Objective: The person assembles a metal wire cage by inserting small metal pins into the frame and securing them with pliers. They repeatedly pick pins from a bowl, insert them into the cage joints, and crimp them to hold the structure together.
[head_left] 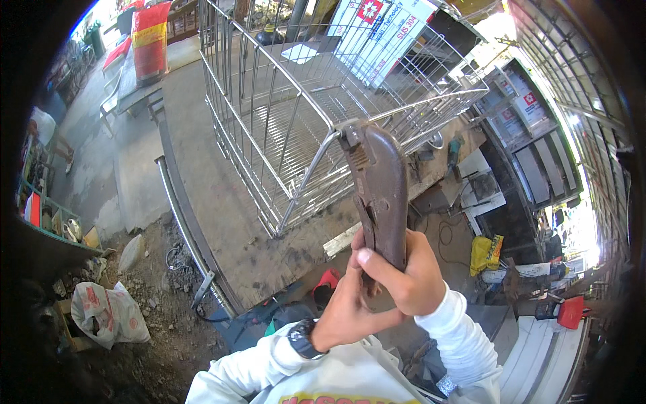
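Both my hands are closed around the lower end of a brown, worn tool with a long curved body and a notched head; its exact kind I cannot make out. My right hand wraps its right side. My left hand, with a dark watch at the wrist, closes on the lower left of it, its fingers partly hidden. The tool points up and away from me. Its head meets, or overlaps in view, the near top corner of a large metal wire basket. This basket stands on a brown worktable.
A shiny metal tube runs along the table's left edge. To the right lie a green power tool, a yellow bag and a red object. A white sack sits on rubble at the lower left. Printed sheets stand behind the basket.
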Demonstrator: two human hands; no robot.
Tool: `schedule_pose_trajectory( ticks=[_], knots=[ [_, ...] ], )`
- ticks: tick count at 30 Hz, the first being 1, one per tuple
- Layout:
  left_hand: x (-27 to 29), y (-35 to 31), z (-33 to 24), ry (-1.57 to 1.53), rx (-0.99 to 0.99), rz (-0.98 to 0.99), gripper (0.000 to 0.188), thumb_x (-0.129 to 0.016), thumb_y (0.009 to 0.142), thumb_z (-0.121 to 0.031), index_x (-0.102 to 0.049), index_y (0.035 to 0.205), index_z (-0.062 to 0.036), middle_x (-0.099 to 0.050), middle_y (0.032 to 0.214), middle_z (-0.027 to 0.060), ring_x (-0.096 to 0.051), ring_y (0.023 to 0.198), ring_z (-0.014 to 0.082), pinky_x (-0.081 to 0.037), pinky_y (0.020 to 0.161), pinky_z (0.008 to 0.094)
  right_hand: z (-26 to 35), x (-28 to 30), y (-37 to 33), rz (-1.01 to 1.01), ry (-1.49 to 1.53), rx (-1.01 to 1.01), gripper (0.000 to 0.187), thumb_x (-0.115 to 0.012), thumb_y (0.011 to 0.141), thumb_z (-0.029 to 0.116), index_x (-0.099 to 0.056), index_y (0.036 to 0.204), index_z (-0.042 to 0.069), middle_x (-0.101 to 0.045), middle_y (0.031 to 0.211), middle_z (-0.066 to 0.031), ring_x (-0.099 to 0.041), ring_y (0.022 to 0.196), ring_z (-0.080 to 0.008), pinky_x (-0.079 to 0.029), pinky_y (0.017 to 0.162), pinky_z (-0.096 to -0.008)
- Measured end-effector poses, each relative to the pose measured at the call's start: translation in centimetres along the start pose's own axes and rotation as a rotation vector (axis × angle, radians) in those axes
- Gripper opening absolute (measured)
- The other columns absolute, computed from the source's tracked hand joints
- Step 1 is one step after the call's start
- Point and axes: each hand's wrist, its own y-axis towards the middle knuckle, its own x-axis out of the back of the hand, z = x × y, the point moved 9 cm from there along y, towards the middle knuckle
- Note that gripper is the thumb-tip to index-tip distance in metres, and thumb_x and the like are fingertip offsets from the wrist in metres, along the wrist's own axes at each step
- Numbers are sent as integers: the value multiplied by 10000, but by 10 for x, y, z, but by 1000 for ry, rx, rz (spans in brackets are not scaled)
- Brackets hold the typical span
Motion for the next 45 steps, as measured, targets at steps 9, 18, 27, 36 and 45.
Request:
schedule_pose_trajectory(
  ticks=[9, 18, 27, 36, 45],
  knots=[
    [-21, 10, -7, -340, 166, 214, 1167, -991, 737, -226, -224, 1590, -9, -411, 1530, 133, -436, 1443, 266, -408, 1182, 426, 23, 4, -15, 97, 22, 1, 424, -681, 931, 143, -590, 1296, -52, -708, 1098, -151, -678, 1007, -208, -526, 909, -351],
    [-30, 4, -31, 78, -31, 285, 1144, -992, 732, -349, -274, 1548, 8, -503, 1361, 130, -543, 1204, 209, -502, 987, 372, 33, 7, -20, 81, 35, -84, 341, -677, 949, 146, -619, 1227, -42, -694, 1030, -105, -652, 985, -173, -505, 905, -338],
    [-52, -6, -18, -230, 93, 200, 754, -902, 787, -114, -501, 1406, 45, -659, 1265, 137, -653, 1209, 217, -520, 1030, 376, 39, 9, -21, 70, -77, -67, 299, -673, 930, 207, -647, 1117, -25, -665, 916, -62, -608, 815, -125, -496, 735, -304],
    [-45, -6, -23, -60, 6, 134, 606, -817, 763, -52, -568, 1306, 48, -689, 1164, 110, -675, 1089, 187, -538, 915, 348, 37, 9, -17, 10, -158, -12, 232, -629, 931, 166, -662, 1048, -32, -660, 807, -61, -606, 751, -123, -501, 689, -311],
    [-36, -3, -19, 145, -96, 171, 801, -823, 795, -127, -304, 1348, 131, -714, 961, 146, -725, 857, 186, -561, 713, 313, 27, 7, -12, -55, -156, 72, 208, -623, 934, 145, -679, 1027, -33, -661, 775, -47, -605, 714, -116, -506, 685, -324]
  ],
)
